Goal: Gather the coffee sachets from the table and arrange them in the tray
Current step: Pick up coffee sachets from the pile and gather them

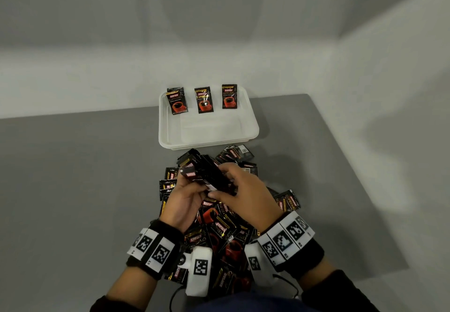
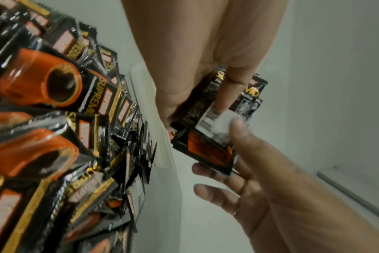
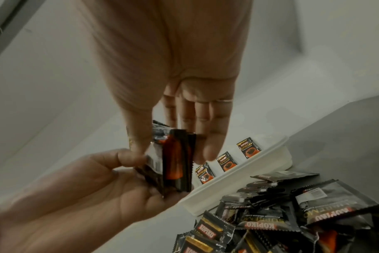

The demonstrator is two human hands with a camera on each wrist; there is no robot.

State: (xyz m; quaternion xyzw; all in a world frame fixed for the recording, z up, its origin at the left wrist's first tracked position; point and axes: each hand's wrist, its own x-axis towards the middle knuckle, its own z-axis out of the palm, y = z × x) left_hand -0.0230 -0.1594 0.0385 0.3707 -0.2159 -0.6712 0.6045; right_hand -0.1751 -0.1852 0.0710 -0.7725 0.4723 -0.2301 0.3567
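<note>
The left hand (image 1: 186, 202) cups a small stack of sachets (image 1: 204, 171) from below, thumb pressed to its side; the right hand (image 1: 246, 190) pinches the same stack from above; both grips are clamped on it, above the loose pile (image 1: 219, 233) on the grey surface (image 1: 85, 177). The white tray (image 1: 248, 129) beyond holds three sachets (image 1: 204, 100) propped on its far wall. Slick packets could fan out and slip if either pinch eases; the stack's count is hidden by fingers and blur.
</note>
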